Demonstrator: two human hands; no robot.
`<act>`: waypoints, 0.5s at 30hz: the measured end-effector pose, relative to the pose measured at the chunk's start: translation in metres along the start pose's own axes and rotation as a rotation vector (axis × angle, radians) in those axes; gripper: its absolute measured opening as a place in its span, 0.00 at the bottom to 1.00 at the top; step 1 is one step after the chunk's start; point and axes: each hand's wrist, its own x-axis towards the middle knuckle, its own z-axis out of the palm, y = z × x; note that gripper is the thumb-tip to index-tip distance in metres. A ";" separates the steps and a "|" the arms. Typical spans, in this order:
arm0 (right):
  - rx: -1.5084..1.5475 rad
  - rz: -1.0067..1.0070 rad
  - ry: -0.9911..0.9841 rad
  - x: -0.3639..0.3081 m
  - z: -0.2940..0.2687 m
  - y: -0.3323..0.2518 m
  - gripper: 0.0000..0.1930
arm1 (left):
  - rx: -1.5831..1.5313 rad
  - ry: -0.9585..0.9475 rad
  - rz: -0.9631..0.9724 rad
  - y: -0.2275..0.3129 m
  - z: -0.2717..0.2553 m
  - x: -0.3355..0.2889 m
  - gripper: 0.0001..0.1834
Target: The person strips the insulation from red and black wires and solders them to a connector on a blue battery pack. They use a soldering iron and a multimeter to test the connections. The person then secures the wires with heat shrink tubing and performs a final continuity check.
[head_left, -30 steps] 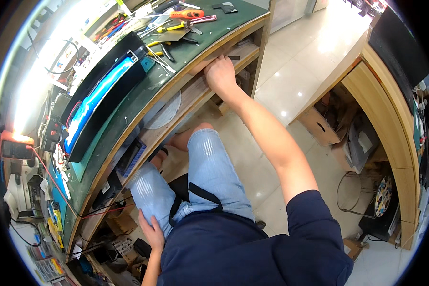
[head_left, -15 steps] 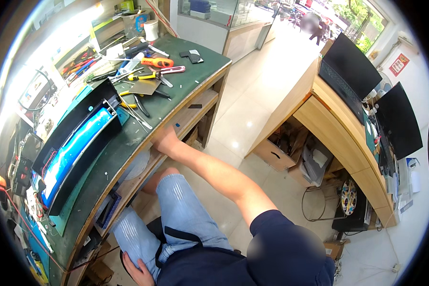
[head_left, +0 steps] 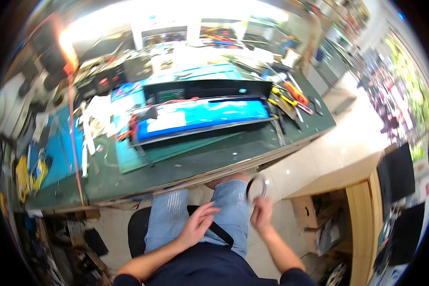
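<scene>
In my right hand [head_left: 262, 215], a ring-shaped roll, apparently tape [head_left: 250, 189], is gripped by its lower edge, above my right knee and off the bench's front edge. My left hand [head_left: 199, 225] hovers over my lap with its fingers stretched out and nothing in it. On the bench ahead lies a long blue-wrapped battery pack [head_left: 214, 112] inside an opened black case [head_left: 207, 89]. Red and black wires [head_left: 134, 125] gather at the pack's left end. Motion blurs the roll and both hands somewhat.
The green bench top [head_left: 200, 159] holds a teal mat [head_left: 128, 159] under the case. Screwdrivers and pliers, one an orange-handled screwdriver [head_left: 295, 93], lie at the right. Clutter and a blue mat [head_left: 64, 138] fill the left. A wooden desk [head_left: 364, 209] stands at my right.
My view has swung left to face the bench. My right hand has come out from the shelf under the bench with the roll. My left hand has risen from beside my thigh.
</scene>
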 end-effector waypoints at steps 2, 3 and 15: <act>0.065 -0.007 -0.204 -0.038 -0.012 -0.048 0.15 | -0.121 -0.077 -0.036 -0.010 0.018 0.013 0.22; 0.054 0.007 -0.259 -0.034 -0.013 -0.072 0.16 | -0.181 -0.123 -0.049 -0.011 0.023 0.017 0.22; 0.884 0.747 -0.472 0.044 0.027 -0.110 0.14 | -0.629 0.117 -0.089 0.011 -0.035 -0.010 0.15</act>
